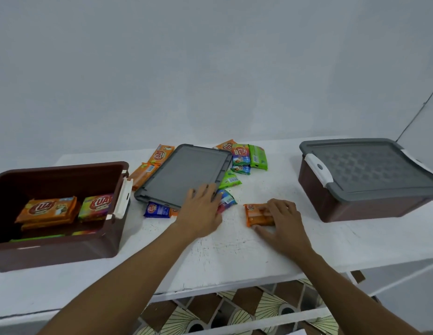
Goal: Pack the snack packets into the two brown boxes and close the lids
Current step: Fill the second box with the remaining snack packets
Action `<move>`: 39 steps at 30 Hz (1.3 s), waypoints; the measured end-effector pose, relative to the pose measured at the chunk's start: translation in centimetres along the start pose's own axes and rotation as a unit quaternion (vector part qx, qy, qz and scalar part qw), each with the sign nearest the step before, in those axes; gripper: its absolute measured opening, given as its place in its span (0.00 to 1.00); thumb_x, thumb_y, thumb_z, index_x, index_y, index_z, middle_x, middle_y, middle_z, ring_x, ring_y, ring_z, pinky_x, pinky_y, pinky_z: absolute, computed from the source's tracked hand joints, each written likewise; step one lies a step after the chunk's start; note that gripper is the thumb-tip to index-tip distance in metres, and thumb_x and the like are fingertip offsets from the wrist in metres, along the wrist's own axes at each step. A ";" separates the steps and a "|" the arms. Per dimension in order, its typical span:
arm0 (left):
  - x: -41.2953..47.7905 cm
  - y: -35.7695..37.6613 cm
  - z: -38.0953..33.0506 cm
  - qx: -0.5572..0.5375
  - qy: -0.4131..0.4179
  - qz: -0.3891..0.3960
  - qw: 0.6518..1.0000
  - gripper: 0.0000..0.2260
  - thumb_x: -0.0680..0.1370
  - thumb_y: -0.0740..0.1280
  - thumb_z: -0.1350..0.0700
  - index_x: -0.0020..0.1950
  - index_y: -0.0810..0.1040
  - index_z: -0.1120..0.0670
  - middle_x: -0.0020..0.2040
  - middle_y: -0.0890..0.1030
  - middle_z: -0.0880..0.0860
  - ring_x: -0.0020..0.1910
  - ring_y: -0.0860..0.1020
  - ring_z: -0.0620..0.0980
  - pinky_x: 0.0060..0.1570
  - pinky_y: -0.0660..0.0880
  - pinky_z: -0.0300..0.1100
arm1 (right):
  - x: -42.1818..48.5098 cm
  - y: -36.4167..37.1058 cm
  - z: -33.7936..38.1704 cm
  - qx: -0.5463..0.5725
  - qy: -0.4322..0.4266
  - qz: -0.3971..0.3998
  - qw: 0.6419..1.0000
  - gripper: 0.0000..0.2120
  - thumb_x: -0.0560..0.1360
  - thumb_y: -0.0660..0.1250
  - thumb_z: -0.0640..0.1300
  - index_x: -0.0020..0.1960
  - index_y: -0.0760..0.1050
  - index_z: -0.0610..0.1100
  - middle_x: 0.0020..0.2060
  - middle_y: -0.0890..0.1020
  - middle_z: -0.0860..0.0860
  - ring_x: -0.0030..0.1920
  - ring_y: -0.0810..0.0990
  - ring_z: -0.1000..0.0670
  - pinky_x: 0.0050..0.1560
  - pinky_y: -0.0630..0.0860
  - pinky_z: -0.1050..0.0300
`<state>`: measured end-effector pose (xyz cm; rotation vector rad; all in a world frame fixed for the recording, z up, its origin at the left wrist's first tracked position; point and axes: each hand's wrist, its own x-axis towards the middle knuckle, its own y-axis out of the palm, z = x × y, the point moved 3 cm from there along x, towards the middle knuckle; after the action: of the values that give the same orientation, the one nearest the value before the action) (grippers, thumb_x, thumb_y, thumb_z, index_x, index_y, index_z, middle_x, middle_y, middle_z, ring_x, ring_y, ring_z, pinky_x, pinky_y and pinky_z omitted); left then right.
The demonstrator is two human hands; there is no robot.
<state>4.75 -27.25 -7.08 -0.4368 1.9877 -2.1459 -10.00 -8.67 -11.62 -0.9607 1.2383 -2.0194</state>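
on the white surface (235, 259), nearest, the right grip (283, 221) has hold of an orange packet (255, 213): fingers curled over its top, thumb against its near edge, packet flat on the surface. just left of it the left grip (201, 210) is opened out, fingers spread and straight. its fingertips touch the near edge of a loose grey lid (184, 175) and the hand covers part of a blue-red packet (227, 200).

a blue packet (156, 210) lies at the lid's near left corner, partly under it.

at the left stands the open brown box (53, 252), its white latch (123, 197) hanging down the side. inside are a stack of orange packets (48, 209), a multicoloured packet (97, 206) beside them and a green packet (36, 238) low against the near wall.

at the right, well apart, the second brown box (355, 210) has its grey lid on (370, 165), a white clasp (318, 169) down over its left end. what it holds cannot be seen.

farther back, loose packets ring the loose lid: two orange ones (152, 163) at its left, a green one (231, 180) at its right, then a cluster of blue, green and orange packets (244, 157) at the far right corner.
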 end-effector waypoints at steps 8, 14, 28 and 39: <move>0.4 1.6 -1.1 -0.021 0.047 -0.010 0.999 0.21 0.80 0.59 0.44 0.70 0.67 0.51 0.71 0.68 0.52 0.72 0.60 0.52 0.72 0.55 0.49 | 0.0 -0.3 -0.2 -0.021 0.029 -0.041 0.999 0.27 0.71 0.56 0.71 0.56 0.75 0.52 0.52 0.80 0.55 0.53 0.72 0.49 0.53 0.69 0.49; 1.1 -0.3 -0.7 -0.114 0.003 0.004 0.993 0.16 0.83 0.55 0.48 0.67 0.70 0.54 0.68 0.72 0.56 0.69 0.67 0.54 0.71 0.63 0.51 | 0.2 -2.5 0.4 0.024 0.057 -0.088 0.994 0.26 0.76 0.52 0.67 0.47 0.80 0.49 0.36 0.83 0.50 0.36 0.76 0.49 0.37 0.66 0.57; 2.4 -1.7 2.6 -0.400 -0.126 0.039 0.907 0.16 0.84 0.54 0.49 0.57 0.75 0.59 0.51 0.81 0.54 0.44 0.81 0.45 0.40 0.78 0.37 | 2.2 -2.0 1.9 0.469 0.273 0.090 0.835 0.23 0.76 0.70 0.48 0.68 0.67 0.54 0.53 0.83 0.47 0.46 0.86 0.49 0.46 0.83 0.52; -0.4 -9.4 8.2 -0.422 -0.123 0.040 0.897 0.14 0.79 0.66 0.47 0.56 0.79 0.55 0.48 0.83 0.53 0.47 0.83 0.52 0.51 0.79 0.49 | 6.2 -3.8 9.0 0.435 0.208 0.146 0.864 0.19 0.77 0.67 0.42 0.66 0.69 0.51 0.58 0.80 0.49 0.54 0.81 0.48 0.54 0.80 0.49</move>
<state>8.50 -33.99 2.76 -0.6760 2.6135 -0.9980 -6.63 -16.40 -3.68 0.1001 0.4618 -2.2261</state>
